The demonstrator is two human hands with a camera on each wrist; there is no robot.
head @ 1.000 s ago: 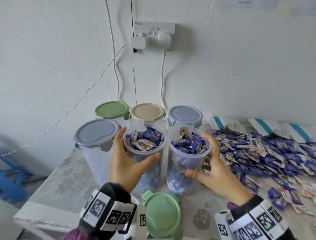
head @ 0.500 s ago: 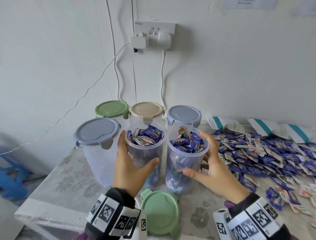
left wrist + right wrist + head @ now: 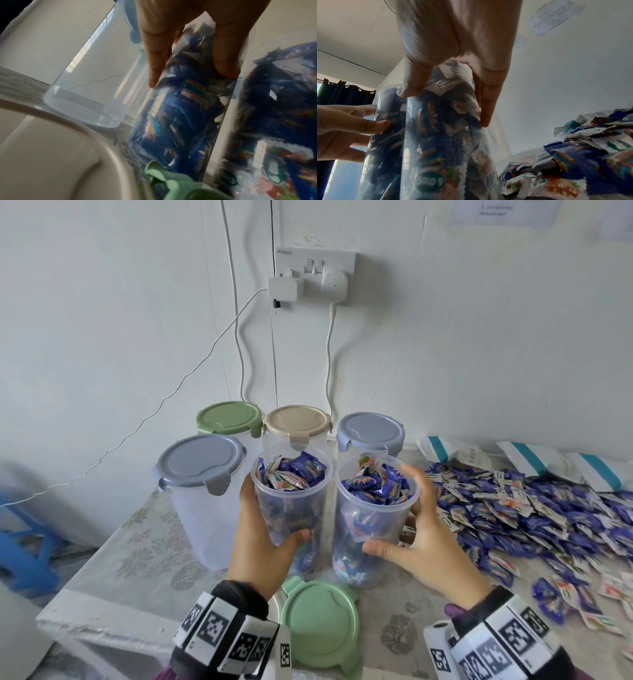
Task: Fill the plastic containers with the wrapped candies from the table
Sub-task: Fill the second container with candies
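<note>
Head view: two lidless clear containers stand side by side at table centre, both packed to the rim with blue wrapped candies. Left hand [image 3: 262, 537] grips the left open container [image 3: 291, 501], thumb curled across the near wall, fingers wrapped round the far left side; the left wrist view confirms fingers [image 3: 157, 65] pressed on its wall. Right hand [image 3: 423, 534] grips the right open container [image 3: 375, 518], thumb on the near wall low down, fingers curled round the right side just under the rim; in the right wrist view the fingers [image 3: 485, 108] lie flat along the wall. The two containers stand just beside each other; whether they touch, cannot tell. Both are upright on the table [image 3: 137, 542], which carries a pale floral cloth. At 6 o'clock from the pair, a loose green lid [image 3: 317, 616] lies flat, just beside the bases. At 9 o'clock, a clear container with a grey-blue lid [image 3: 200, 462], closed, nothing visible inside. At 12 o'clock, a row of three lidded containers against the wall: green lid [image 3: 229, 417], beige lid [image 3: 297, 422], grey-blue lid [image 3: 370, 430]. At 3 o'clock, a broad heap of loose candies [image 3: 534, 508] spread over the table, near the right hand. Beyond the heap, at 2 o'clock, white bags with teal stripes [image 3: 527, 457]. Wall socket [image 3: 315, 273] at 12 o'clock, high, with two plugs and white cables.
</note>
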